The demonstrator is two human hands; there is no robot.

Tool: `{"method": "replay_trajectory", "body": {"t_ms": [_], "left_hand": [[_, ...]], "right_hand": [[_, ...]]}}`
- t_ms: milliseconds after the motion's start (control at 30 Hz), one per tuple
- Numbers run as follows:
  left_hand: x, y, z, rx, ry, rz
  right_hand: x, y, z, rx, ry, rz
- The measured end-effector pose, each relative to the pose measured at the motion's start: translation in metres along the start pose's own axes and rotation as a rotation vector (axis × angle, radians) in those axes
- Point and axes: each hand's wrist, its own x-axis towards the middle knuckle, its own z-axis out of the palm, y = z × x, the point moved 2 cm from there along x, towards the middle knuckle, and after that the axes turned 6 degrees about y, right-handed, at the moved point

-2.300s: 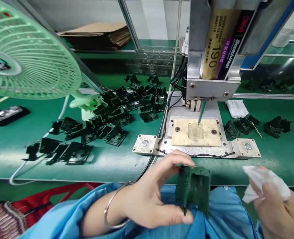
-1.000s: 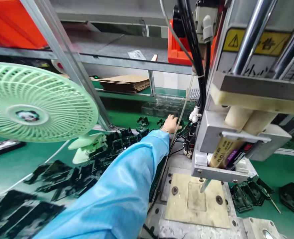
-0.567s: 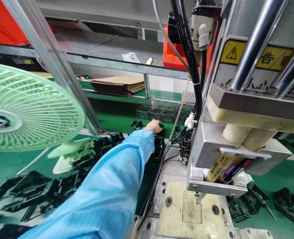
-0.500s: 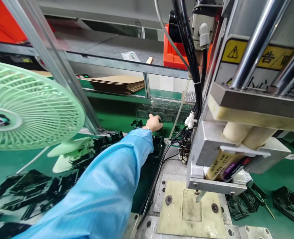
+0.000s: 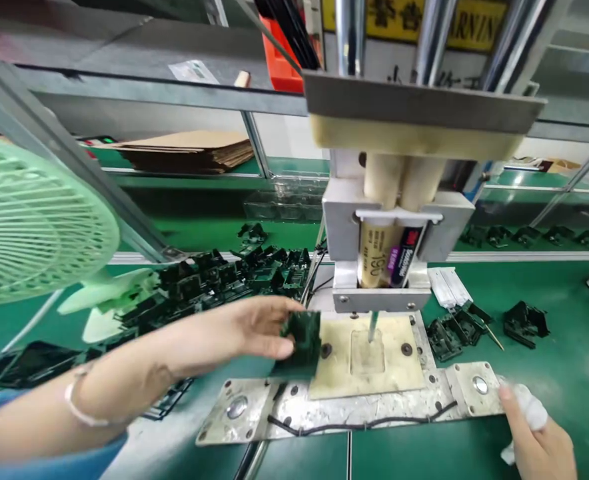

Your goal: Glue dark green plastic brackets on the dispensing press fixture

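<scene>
My left hand [image 5: 259, 327] has its thumb and fingers closed on a black plastic part [image 5: 303, 337], slightly blurred. It holds the part at the left edge of a cream-coloured fixture plate [image 5: 337, 383]; whether they touch I cannot tell. Above the plate, a two-barrel adhesive cartridge [image 5: 388, 257] sits in a metal press, its thin nozzle [image 5: 373, 327] pointing down at the square recess. At the lower right my right hand [image 5: 544, 443] grips a crumpled white wipe [image 5: 530, 408], close to the round button [image 5: 480, 385] on the metal base.
Many black parts [image 5: 199, 283] lie heaped on the left, beside a green fan [image 5: 39, 233]. Right of the press are several more black parts [image 5: 524, 323] and white packets [image 5: 449, 287]. Clear trays [image 5: 282, 203] stand behind; a black cable [image 5: 334, 430] runs along the base.
My left hand has come back from beside the clear trays to the fixture plate, now holding a black plastic part. The view has swung right, and my right hand with the wipe has entered.
</scene>
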Motion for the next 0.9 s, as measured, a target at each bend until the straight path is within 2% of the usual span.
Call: {"method": "replay_trajectory", "body": {"t_ms": [67,100,167,267,367,500,600,667,733,833,900], "left_hand": [[-0.006,-0.019,0.033,-0.084,-0.185,-0.119],[-0.005,-0.024,0.047,-0.109,-0.213,-0.145],[0.002,-0.027,0.069,-0.141,-0.192,-0.154],[0.021,-0.022,0.087,-0.160,-0.150,-0.088],[0.041,-0.018,0.092,-0.094,-0.166,0.076],[0.053,-0.021,0.093,0.211,-0.031,0.340],[0.043,-0.023,0.088,0.504,0.018,0.416],[0.029,-0.021,0.077,0.683,0.058,0.415],[0.011,-0.020,0.059,0.786,0.165,0.404],[-0.017,-0.028,0.026,0.725,0.344,0.311],[-0.031,-0.045,0.013,0.579,0.343,0.176]], "right_hand": [[-0.004,-0.010,0.000,0.021,0.009,0.018],[-0.007,-0.016,0.001,0.033,0.031,0.013],[-0.010,-0.022,0.002,0.055,0.065,-0.004],[-0.007,-0.021,0.004,0.093,0.054,-0.001],[0.000,-0.016,0.005,0.119,-0.006,0.014],[-0.004,-0.021,0.005,0.140,0.040,-0.022],[-0.008,-0.025,0.004,0.114,0.063,-0.008],[-0.005,-0.026,0.002,0.083,0.037,0.034],[0.003,-0.027,0.001,0.068,-0.007,0.077],[0.016,-0.031,-0.001,0.041,-0.071,0.160],[0.020,-0.033,0.001,0.009,-0.083,0.156]]}}
